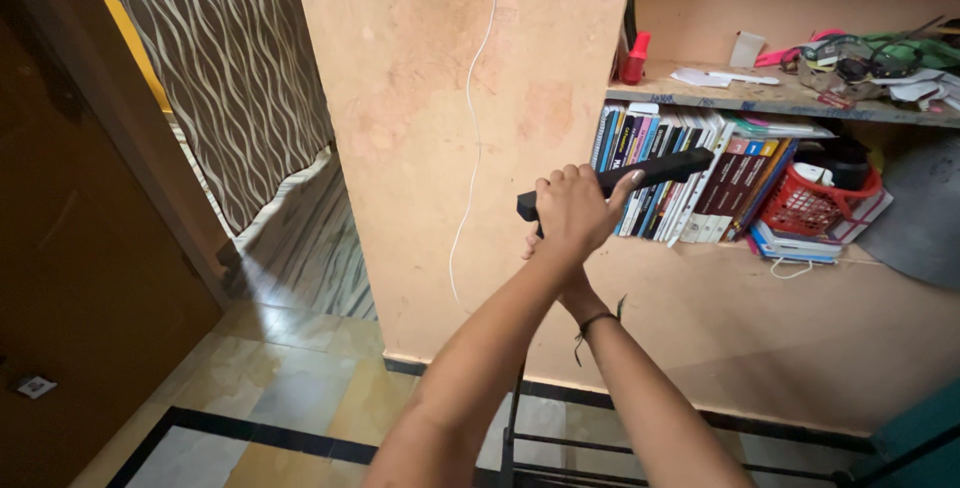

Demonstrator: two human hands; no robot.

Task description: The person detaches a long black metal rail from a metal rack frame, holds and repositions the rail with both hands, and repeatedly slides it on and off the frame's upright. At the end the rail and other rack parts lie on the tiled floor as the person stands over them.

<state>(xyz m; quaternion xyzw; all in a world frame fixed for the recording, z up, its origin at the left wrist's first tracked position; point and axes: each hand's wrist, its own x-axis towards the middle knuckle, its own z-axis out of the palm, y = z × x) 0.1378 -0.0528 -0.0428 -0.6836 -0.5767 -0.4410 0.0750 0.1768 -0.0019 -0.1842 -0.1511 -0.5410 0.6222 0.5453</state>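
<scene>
My left hand [572, 210] is raised in front of a peach wall and is shut around a long black bar [665, 169], which slants up to the right toward the bookshelf. My right hand [533, 245], with a thin black band on its wrist, sits just below and behind the left one. It is mostly hidden, and its fingers seem closed near the bar's left end. A thin black rod [516, 403] rises from below toward both hands.
A wall niche at the right holds a row of books [690, 183], a red basket [815, 203] and a cluttered upper shelf [760, 96]. A white cord [472, 128] hangs down the wall. A brown door [70, 278] and patterned curtain [230, 68] stand at left. A black metal frame [640, 448] lies low.
</scene>
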